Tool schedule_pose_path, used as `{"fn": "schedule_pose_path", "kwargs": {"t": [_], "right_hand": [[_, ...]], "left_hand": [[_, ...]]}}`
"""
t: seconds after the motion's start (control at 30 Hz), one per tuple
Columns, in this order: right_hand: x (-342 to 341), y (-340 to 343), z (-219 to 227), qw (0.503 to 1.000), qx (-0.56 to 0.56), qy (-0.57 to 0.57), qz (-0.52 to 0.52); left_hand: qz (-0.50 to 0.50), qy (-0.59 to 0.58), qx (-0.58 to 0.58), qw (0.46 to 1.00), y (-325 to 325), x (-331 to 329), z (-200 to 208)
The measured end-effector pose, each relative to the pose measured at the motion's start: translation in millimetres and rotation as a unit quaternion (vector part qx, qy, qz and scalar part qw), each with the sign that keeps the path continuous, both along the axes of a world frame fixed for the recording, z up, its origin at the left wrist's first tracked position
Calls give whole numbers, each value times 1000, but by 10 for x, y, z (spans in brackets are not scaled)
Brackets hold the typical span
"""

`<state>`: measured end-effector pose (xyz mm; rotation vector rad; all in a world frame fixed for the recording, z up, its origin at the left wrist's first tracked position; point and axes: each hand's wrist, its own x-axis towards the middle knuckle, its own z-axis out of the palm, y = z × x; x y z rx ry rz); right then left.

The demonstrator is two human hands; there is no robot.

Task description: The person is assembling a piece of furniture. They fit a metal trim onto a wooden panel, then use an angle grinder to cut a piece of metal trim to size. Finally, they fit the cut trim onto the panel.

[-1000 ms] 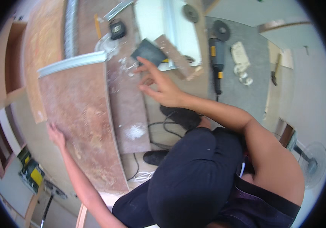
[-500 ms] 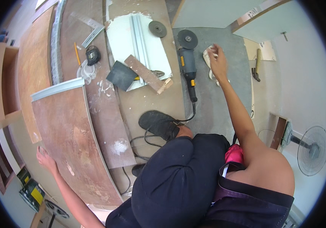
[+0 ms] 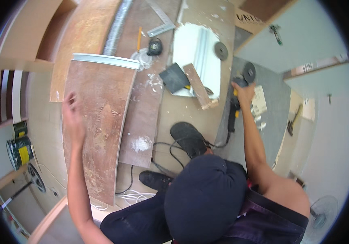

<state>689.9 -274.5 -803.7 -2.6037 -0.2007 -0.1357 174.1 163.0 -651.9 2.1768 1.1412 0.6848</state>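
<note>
My right hand (image 3: 244, 94) is closed around the front body of an angle grinder (image 3: 234, 101), which lies on a grey board with its dark disc (image 3: 249, 72) pointing away. Beside that hand is a cream rectangular piece (image 3: 259, 101), with small white bits near it. My left hand (image 3: 73, 118), slightly blurred, hovers by the left edge of a worn brown wooden panel (image 3: 97, 122), fingers apart and holding nothing. A pale metal profile (image 3: 105, 60) runs along the panel's far edge.
Farther off lie a square (image 3: 161, 24), a pencil (image 3: 140, 38), a tape measure (image 3: 155, 46), a loose disc (image 3: 221, 51), a dark scraper blade (image 3: 175, 78) and a wood strip (image 3: 196, 85). A hammer (image 3: 294, 120) is at right. Cables (image 3: 170, 148) loop around my shoes.
My right hand has left the pale item it was touching and grasped the grinder. My left hand has lifted from the panel's near left edge and moved farther forward. The view has shifted left.
</note>
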Motion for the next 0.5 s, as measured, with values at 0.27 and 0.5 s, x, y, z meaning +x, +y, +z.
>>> {"fn": "schedule_pose_path", "kwargs": {"t": [0.27, 0.5], "right_hand": [[-1009, 640, 2347, 816, 328, 347, 325], [-2049, 1129, 2692, 699, 340, 472, 416]], "left_hand": [[-338, -193, -524, 758, -1452, 1635, 779], [-339, -451, -593, 575, -1812, 1535, 622]]}}
